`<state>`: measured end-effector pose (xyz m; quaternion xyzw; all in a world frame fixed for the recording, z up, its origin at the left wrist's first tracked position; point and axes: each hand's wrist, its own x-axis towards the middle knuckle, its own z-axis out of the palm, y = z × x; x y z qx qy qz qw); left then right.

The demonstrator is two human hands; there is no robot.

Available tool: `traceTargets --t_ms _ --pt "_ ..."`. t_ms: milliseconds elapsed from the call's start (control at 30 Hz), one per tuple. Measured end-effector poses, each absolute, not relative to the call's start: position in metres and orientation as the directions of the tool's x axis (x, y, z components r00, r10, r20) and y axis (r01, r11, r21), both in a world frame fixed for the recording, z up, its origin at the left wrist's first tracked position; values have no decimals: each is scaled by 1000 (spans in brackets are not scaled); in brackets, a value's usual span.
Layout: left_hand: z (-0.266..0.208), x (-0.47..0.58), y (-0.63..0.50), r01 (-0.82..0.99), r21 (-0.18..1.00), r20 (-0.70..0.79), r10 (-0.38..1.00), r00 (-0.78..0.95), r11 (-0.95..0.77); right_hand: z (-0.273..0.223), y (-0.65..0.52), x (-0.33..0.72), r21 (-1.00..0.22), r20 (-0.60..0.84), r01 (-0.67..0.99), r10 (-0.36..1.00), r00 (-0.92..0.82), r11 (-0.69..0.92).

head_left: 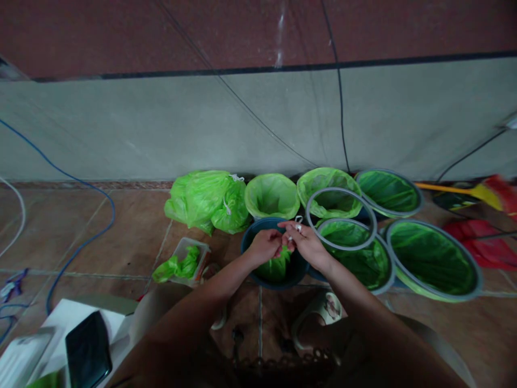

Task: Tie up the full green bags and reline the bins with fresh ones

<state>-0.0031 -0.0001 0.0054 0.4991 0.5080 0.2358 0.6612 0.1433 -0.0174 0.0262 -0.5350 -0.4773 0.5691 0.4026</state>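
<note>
At the near edge, at about 7 o'clock from the hands, a dark phone [88, 349] is seen lying on white paper [76, 318]. Both forearms are stretched forward over the tiled floor [133, 231] and meet above a dark bucket [247, 245], which sits directly ahead at the centre of the view. The left hand [264, 246] is pinched shut on the green bag [277, 264] that hangs into the bucket, and the right hand [305, 242] is closed on the same bag, with a bit of white drawstring [298, 220] showing above its fingers; how firmly each grip is held cannot be told. The step in hand is judged to be the fitting of the bag into the bucket, with its mouth not yet spread over the rim. The next move would call for the bag's mouth to be pulled open with both hands and folded evenly around the rim. At 9 o'clock a clear tray [183, 253] holding crumpled green plastic is set. At 3 o'clock several lined buckets with grey hoops [341, 215] are grouped, touching one another. Further off, at 12 o'clock, a lined bucket without a hoop [272, 196] stands, and at 11 o'clock a heap of tied green bags [205, 199] rests by the grey wall [161, 129]. A blue cable [81, 183] trails across the floor at far left.
</note>
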Motion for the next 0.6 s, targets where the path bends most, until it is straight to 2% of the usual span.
traceTargets --t_ms 167,300,433,600 --pt "4 -9 0 221 968 -226 802 553 120 33 -19 143 -977 -213 20 966 -147 -212" --pt "6 -15 4 312 948 -136 812 567 -59 34 -19 144 -976 -215 -10 970 -116 -218" --pt "7 -16 6 407 910 -152 853 499 -75 30 -18 147 -977 -213 28 975 -68 -212" --pt "7 -15 8 362 932 -180 863 472 -3 20 -18 150 -955 -276 155 950 -146 -254"
